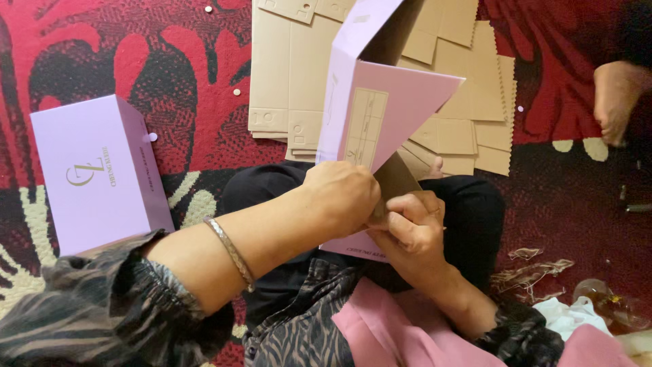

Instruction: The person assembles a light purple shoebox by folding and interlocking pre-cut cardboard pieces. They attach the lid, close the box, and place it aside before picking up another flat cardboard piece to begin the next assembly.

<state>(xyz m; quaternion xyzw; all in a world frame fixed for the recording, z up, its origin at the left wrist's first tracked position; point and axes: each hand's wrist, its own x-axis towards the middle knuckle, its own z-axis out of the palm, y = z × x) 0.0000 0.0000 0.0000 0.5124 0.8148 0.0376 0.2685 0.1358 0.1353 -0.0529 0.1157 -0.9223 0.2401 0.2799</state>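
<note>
A half-folded lilac cardboard box point(380, 102) stands tilted over my lap, its brown inside showing. My left hand point(343, 194) reaches across from the left and is closed on a flap at the box's lower edge. My right hand point(414, 228) pinches the same flap from the right, touching the left hand. A thin metal bangle point(231, 251) circles my left wrist. A finished lilac box point(98, 173) with a gold emblem lies on the carpet at the left.
A stack of flat brown cardboard blanks point(299, 75) lies on the red and black patterned carpet point(170, 61) ahead. Another person's foot point(614, 98) shows at the upper right. Clear plastic scraps point(533, 272) lie at the lower right.
</note>
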